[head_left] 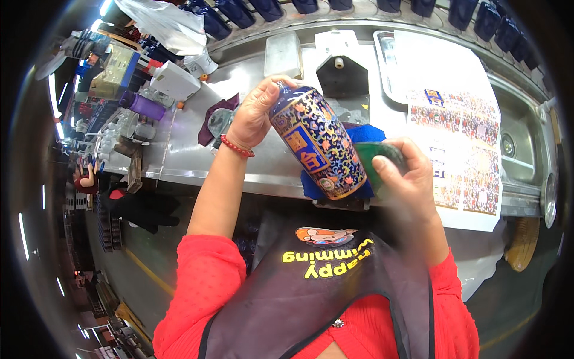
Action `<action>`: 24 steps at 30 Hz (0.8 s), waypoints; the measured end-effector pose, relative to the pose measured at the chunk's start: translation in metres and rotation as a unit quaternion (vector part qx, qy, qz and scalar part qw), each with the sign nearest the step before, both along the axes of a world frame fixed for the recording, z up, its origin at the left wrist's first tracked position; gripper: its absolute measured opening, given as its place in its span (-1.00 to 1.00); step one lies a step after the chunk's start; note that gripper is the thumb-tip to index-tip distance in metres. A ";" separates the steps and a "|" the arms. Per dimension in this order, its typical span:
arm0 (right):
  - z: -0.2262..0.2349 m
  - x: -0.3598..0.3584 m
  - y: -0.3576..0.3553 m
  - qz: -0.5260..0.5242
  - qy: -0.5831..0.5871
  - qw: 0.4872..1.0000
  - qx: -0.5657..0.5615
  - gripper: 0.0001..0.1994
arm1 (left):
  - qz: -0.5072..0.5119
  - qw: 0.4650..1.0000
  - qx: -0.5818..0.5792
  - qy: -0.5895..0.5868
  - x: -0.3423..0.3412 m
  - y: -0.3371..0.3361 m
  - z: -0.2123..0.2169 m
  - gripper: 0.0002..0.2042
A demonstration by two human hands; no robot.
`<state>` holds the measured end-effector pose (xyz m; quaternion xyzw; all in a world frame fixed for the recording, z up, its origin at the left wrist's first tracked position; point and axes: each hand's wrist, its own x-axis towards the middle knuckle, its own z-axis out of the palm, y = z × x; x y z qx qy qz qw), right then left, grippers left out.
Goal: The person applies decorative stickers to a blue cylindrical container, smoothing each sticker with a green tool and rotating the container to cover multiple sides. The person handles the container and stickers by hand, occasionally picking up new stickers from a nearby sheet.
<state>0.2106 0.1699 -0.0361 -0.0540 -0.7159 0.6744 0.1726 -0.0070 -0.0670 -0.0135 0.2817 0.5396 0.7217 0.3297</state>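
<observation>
My left hand [254, 116] is wrapped round the upper end of a dark blue bottle [326, 146], which tilts in front of me above the table's near edge. A colourful floral pattern covers the bottle's body, with a blue and gold label panel on one side. In my right hand [411, 173], pinched between thumb and fingers, is a thin green scraper-like piece [372, 164] close against the bottle's right side; whether it touches cannot be made out. Part of that hand and wrist is blurred. Beneath the bottle lies a bright blue cloth [366, 133].
Patterned printed sheets [454, 155] lie to the right, beside a metal sink [520, 146]. Behind the bottle stands a black-and-white holder [342, 76]. A dark maroon cloth [216, 119] and a purple bottle [143, 106] are on the left. Dark blue bottles [266, 8] line the far edge.
</observation>
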 end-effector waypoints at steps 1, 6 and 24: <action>0.004 0.001 -0.001 0.020 0.004 1.000 -0.001 -0.82 | 0.005 1.000 -0.010 0.017 0.002 -0.001 0.002 -0.57; 0.029 -0.008 -0.013 0.099 0.077 0.983 0.137 -0.84 | 0.054 0.988 -0.073 0.125 0.014 -0.009 0.023 -0.63; 0.051 -0.031 -0.002 0.080 0.075 0.993 -0.046 -0.80 | 0.004 0.948 -0.104 0.302 0.065 -0.019 0.080 -0.75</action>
